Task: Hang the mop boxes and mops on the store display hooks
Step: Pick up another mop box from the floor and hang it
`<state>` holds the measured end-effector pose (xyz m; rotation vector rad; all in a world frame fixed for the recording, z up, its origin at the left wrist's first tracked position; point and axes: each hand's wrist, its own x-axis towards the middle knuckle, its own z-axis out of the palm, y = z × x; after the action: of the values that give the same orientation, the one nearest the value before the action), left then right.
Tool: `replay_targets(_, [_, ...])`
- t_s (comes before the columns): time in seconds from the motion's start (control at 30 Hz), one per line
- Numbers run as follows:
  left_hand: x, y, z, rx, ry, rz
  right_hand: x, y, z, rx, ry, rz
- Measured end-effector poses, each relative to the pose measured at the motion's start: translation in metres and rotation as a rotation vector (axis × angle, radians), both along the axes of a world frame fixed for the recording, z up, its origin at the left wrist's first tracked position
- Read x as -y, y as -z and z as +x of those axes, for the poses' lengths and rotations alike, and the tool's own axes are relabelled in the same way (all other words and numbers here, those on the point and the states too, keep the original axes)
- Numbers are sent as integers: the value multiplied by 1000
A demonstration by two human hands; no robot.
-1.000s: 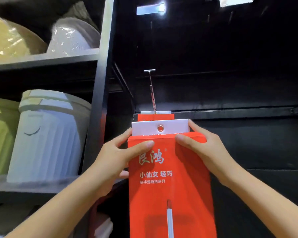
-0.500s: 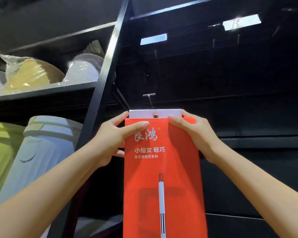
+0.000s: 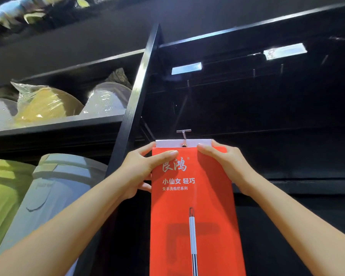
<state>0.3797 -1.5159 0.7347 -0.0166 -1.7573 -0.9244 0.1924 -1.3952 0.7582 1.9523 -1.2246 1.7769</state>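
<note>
A tall red mop box (image 3: pixel 193 216) with white lettering and a printed mop picture stands upright in front of me. Its white hang tab (image 3: pixel 167 143) has a round hole in the middle. A metal display hook (image 3: pixel 184 132) with a T-shaped end pokes out just above that hole, against the dark back panel. My left hand (image 3: pixel 141 168) grips the box's upper left corner, thumb across the front. My right hand (image 3: pixel 225 164) grips the upper right corner. Whether the hook tip is through the hole, I cannot tell.
A black shelf upright (image 3: pixel 135 100) stands just left of the box. Left of it, shelves hold a white bin (image 3: pixel 54 198), a green bin (image 3: pixel 2 198) and wrapped basins (image 3: pixel 48 104). More empty hooks (image 3: pixel 254 72) hang higher on the dark panel.
Both hands have raised the red box, bringing the tab's hole up to the hook's end. The view has tilted upward, showing more of the upper shelves.
</note>
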Motion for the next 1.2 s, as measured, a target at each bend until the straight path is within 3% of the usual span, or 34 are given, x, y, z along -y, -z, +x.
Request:
replay_targets(0.57, [8,-4,2,37,82,34,-9,-11,10,-35,224,82])
replay_targets(0.83, [12,2,-7,79,77,78,-4,0,4,41,275,139])
replay_targets(1.2, [18,11,-38,-65,56,238,25,12,-22,186,332,150])
